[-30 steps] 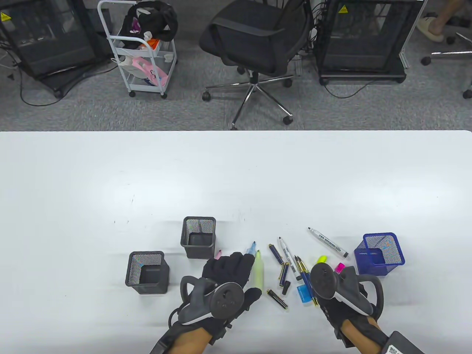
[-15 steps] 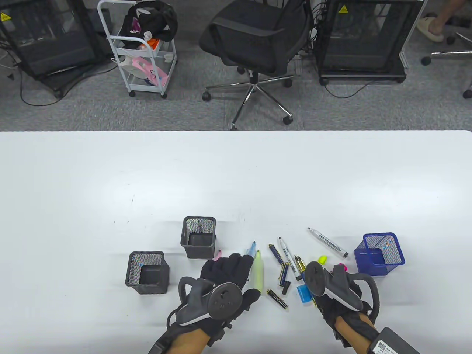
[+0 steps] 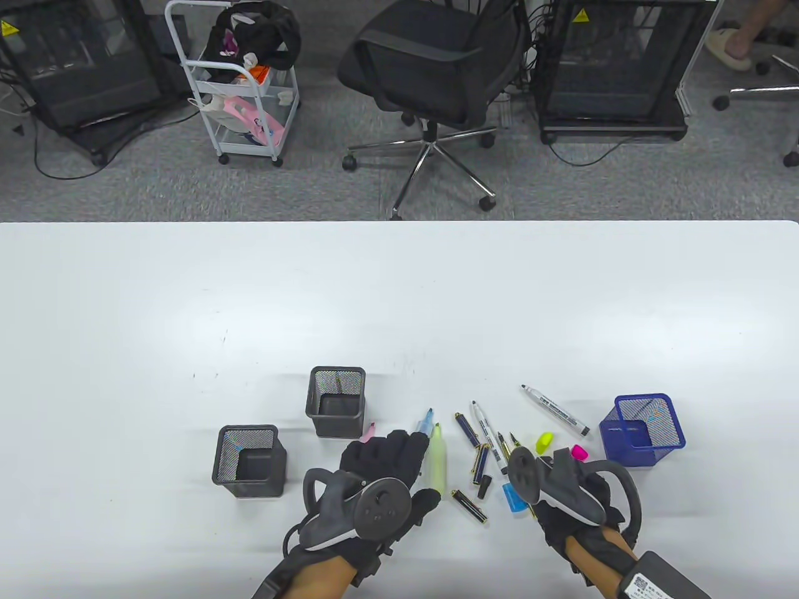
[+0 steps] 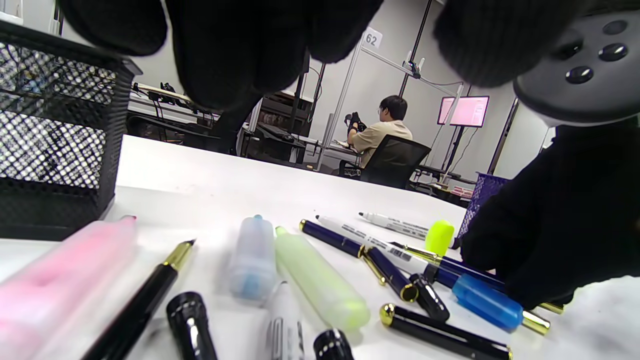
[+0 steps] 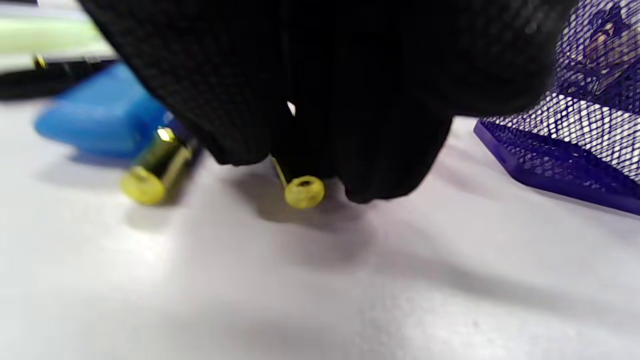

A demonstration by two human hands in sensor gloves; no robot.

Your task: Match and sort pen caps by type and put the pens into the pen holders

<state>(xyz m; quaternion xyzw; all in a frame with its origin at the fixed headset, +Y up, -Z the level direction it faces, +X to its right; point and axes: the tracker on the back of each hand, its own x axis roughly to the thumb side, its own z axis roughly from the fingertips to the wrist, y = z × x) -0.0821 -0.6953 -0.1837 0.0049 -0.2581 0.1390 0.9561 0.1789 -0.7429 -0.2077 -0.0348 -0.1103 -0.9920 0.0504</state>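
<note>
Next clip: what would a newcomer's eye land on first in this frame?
Probably the scatter of uncapped pens and loose caps on the white table, between the two gloved hands near its front edge. Next, three empty mesh holders: two black ones beside the left hand, a blue one by the right hand, whose fingers close around a gold-tipped pen.

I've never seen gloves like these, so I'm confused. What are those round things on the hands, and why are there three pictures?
They are a person's two gloved hands; the round things are trackers strapped on top. One camera looks down at the white table; two small ones sit on the wrists. On the table lie pens, highlighters, loose caps and three mesh pen holders. The left hand rests open over some pens. The right hand is curled round a gold-tipped pen.
</note>
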